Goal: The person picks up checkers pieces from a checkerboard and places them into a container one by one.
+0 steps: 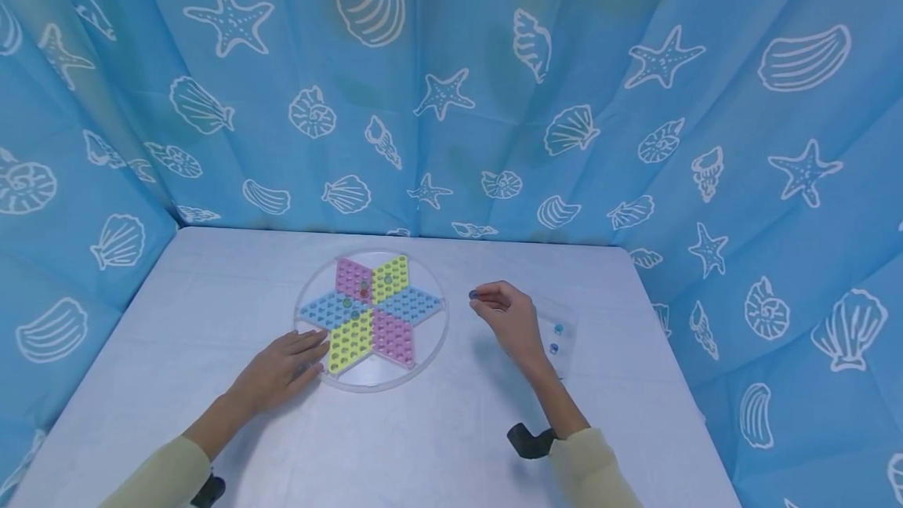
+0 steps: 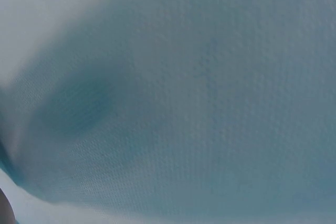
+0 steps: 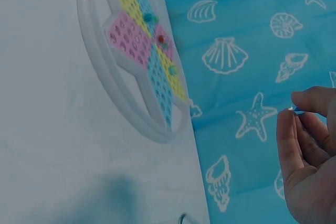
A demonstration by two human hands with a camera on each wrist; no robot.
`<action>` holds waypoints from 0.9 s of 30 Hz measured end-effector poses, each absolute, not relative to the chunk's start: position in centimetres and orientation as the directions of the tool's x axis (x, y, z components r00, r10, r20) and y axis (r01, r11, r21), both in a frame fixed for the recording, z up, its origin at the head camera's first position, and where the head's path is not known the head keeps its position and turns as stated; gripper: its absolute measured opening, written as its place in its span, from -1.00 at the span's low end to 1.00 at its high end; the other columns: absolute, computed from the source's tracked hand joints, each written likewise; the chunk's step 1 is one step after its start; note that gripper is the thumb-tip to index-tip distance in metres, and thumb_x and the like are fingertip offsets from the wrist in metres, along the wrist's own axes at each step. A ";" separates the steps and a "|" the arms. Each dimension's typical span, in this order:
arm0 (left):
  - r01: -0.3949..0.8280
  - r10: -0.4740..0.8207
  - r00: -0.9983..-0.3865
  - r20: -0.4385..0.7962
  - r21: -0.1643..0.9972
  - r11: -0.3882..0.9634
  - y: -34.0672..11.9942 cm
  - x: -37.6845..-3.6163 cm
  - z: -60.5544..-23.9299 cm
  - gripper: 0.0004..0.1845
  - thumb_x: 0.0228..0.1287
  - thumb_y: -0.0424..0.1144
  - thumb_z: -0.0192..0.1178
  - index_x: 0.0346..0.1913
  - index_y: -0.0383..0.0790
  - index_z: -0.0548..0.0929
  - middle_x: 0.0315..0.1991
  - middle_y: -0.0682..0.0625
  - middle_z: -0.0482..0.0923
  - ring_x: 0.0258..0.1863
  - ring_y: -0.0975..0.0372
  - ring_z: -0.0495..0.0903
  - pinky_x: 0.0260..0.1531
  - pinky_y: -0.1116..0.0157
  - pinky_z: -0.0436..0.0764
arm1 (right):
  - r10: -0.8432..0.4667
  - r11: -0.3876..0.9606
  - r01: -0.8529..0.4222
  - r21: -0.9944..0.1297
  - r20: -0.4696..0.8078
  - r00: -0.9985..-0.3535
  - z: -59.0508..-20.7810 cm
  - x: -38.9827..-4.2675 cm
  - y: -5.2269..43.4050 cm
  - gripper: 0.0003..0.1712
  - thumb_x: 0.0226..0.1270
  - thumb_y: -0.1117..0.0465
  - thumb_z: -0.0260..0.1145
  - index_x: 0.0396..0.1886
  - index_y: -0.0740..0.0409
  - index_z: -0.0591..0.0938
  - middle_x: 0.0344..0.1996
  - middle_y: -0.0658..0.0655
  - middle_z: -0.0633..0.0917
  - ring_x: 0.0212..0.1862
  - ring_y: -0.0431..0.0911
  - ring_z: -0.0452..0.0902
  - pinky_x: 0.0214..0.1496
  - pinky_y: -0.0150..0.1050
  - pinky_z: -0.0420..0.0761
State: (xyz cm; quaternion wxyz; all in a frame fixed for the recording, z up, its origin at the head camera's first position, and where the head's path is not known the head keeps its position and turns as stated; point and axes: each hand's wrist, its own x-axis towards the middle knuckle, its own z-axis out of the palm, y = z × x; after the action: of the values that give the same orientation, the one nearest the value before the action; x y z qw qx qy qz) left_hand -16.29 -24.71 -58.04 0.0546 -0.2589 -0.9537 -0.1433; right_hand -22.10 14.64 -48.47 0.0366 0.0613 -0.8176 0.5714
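Observation:
My right hand (image 1: 509, 320) pinches a dark blue marble (image 1: 474, 295) between thumb and fingertips, above the table to the right of a round Chinese checkers board (image 1: 446, 329). In the right wrist view, a bit of blue (image 3: 297, 109) shows between the fingertips. My left hand (image 1: 285, 371) lies at the board's left rim, its fingers extended over the edge. The board's six-pointed star has pink, yellow and blue points full of holes. A red marble (image 1: 364, 293) and several greenish ones sit on its upper left part. Blurred blue-grey cloth fills the left wrist view.
A clear plastic tray (image 1: 568, 318), partly behind the right hand and forearm, holds two blue marbles (image 1: 559, 328) on its right side. The white-covered table (image 1: 395, 445) meets blue curtains (image 1: 451, 139) printed with shells and starfish at its back and sides.

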 end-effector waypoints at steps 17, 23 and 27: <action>0.513 0.483 -0.858 0.177 0.233 0.826 -24.6 -16.3 -58.0 -0.53 0.44 -0.08 0.16 0.30 -0.24 0.56 0.36 -0.12 0.44 0.34 -0.03 0.40 0.41 -0.03 0.25 | 0.032 0.469 -0.113 -0.876 0.144 -0.989 -49.7 -21.0 20.7 -0.80 0.34 0.24 0.41 -0.08 0.17 0.69 -0.15 0.10 0.76 -0.04 -0.04 0.68 0.08 -0.17 0.67; 0.524 0.488 -0.851 0.196 0.235 0.819 -24.7 -16.4 -58.2 -0.54 0.43 -0.10 0.17 0.28 -0.25 0.57 0.35 -0.12 0.45 0.33 -0.03 0.41 0.39 -0.04 0.27 | 0.069 0.551 -0.048 -0.833 0.102 -0.992 -50.7 -20.7 22.0 -0.79 0.34 0.18 0.41 -0.08 0.12 0.68 -0.17 0.09 0.76 -0.03 -0.03 0.68 0.01 -0.07 0.69; 0.532 0.490 -0.844 0.217 0.235 0.813 -24.7 -16.4 -58.3 -0.54 0.42 -0.11 0.18 0.28 -0.25 0.58 0.34 -0.13 0.46 0.32 -0.03 0.42 0.39 -0.04 0.27 | 0.058 0.587 -0.053 -0.808 0.108 -0.992 -51.5 -20.8 22.6 -0.80 0.34 0.18 0.41 -0.08 0.12 0.69 -0.18 0.09 0.76 -0.05 -0.01 0.69 -0.12 -0.21 0.70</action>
State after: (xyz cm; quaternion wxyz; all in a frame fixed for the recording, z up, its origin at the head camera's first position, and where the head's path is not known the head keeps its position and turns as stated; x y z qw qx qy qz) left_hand -16.37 -24.73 -58.30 0.0732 -0.2692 -0.9493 -0.1447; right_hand -20.79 22.62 -51.53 0.0613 -0.0015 -0.8888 0.4542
